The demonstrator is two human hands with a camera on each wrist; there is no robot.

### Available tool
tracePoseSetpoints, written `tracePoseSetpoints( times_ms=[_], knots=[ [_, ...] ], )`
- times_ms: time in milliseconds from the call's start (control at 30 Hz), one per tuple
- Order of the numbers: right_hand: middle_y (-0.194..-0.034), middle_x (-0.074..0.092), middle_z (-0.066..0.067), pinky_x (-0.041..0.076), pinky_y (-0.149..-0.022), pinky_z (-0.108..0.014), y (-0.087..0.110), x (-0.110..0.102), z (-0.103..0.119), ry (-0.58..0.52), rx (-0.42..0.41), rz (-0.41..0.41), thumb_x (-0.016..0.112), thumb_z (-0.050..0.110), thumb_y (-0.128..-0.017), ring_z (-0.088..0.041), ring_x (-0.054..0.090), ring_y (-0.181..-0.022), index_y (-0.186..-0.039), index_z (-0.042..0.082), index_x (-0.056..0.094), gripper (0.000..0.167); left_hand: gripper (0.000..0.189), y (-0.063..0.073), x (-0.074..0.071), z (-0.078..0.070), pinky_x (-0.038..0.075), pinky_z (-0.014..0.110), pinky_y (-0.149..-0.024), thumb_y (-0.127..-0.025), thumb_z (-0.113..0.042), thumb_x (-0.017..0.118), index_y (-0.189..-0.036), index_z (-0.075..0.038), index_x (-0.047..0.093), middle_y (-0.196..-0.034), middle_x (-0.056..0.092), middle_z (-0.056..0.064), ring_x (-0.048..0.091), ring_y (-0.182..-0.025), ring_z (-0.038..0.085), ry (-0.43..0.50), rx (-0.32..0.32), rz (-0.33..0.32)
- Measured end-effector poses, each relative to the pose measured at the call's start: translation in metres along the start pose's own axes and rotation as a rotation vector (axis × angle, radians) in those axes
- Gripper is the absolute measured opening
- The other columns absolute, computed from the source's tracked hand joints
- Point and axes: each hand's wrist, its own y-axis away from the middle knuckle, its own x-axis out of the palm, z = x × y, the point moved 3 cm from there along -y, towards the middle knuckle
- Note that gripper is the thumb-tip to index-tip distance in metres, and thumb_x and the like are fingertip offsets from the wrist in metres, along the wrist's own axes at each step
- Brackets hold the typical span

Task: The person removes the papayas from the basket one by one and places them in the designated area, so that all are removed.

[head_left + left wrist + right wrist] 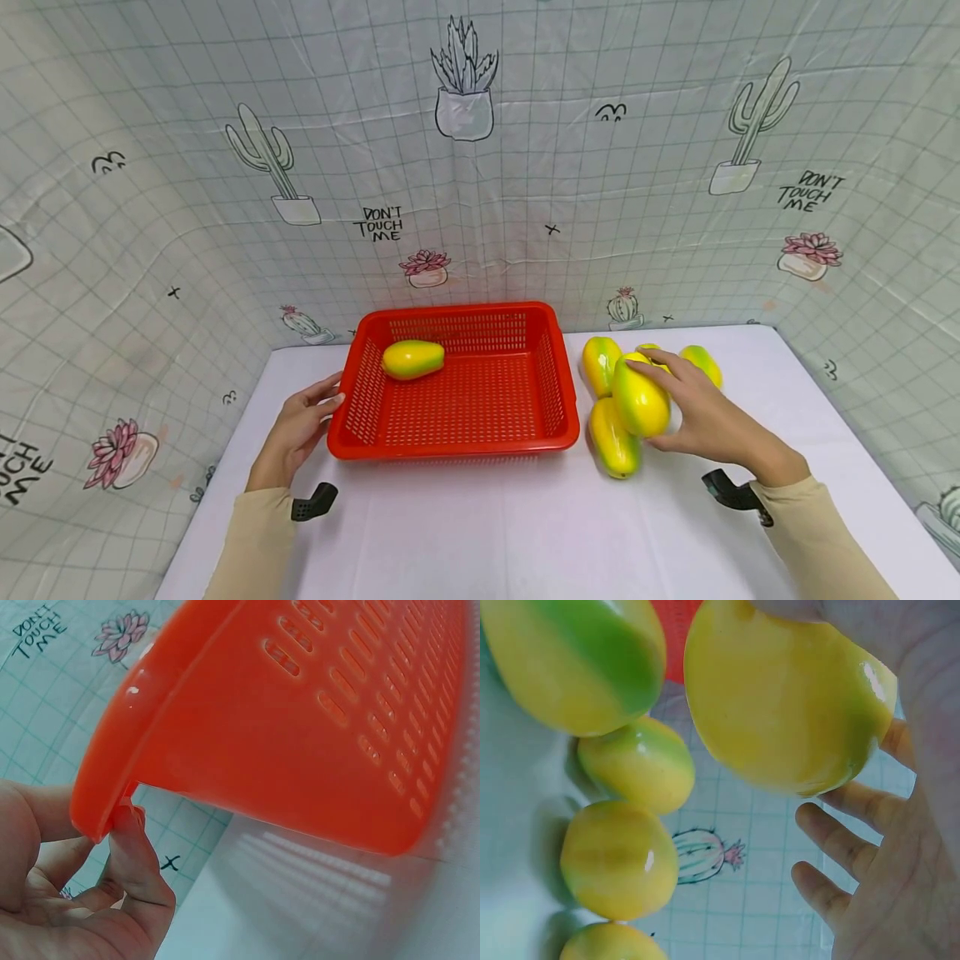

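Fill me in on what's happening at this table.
A person's right hand holds a yellow-green fruit just right of a red basket. The left hand pinches the basket's rim on its left side. One similar fruit lies inside, toward the back left; several more are on the white table beside the basket.

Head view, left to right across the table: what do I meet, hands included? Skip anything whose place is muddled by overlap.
Left hand → red basket, with one basket fruit in its left part → held fruit → right hand.
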Motion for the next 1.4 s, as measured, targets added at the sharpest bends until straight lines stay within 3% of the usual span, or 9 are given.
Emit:
tracePoseSetpoints(
  times_ms=[567,1400],
  knots=[
    [-0.152,0.044,-0.024,0.039,-0.096,-0.078,0.029,0.002,-0.017,-0.002,0.051,-0.010,0.101,0.016,-0.061,-0.053,0.044,-0.132,-0.149,0.010,0.053,0.100,0.059,-0.001,-0.002,0.001,0.055,0.016,-0.085,-0.110,-0.014,0.054,-0.166,-0.008,0.033,-0.151,0.040,0.014,0.054,-0.107,0.011,0.007,-0.004,0.004],
    [-0.150,0.045,-0.024,0.043,-0.093,-0.068,0.067,0.024,-0.040,0.016,0.116,0.059,0.103,0.016,-0.057,-0.049,0.050,-0.123,-0.146,0.006,0.054,0.102,0.059,0.000,-0.001,0.001,0.056,0.016,-0.086,-0.111,-0.015,0.054,-0.166,-0.009,0.033,-0.158,0.036,0.018,0.054,-0.111,0.012,0.003,-0.012,-0.002]
  ],
)
